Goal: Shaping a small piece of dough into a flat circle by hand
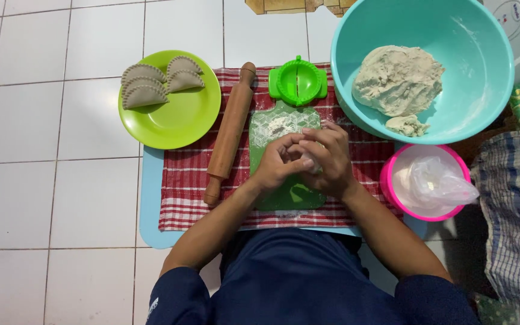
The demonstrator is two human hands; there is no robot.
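Here, both hands (305, 159) clasping a dough piece (312, 164), teal bowl (356, 36) holding dough (398, 79), green plate (182, 120) holding dumplings (157, 81)

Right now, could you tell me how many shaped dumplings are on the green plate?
4, all at the upper left of the green plate: two overlapping at left, two at right. Others may hide beneath.

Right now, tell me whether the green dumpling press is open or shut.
Open: green dumpling press lies flat on the checked cloth, hollow showing.
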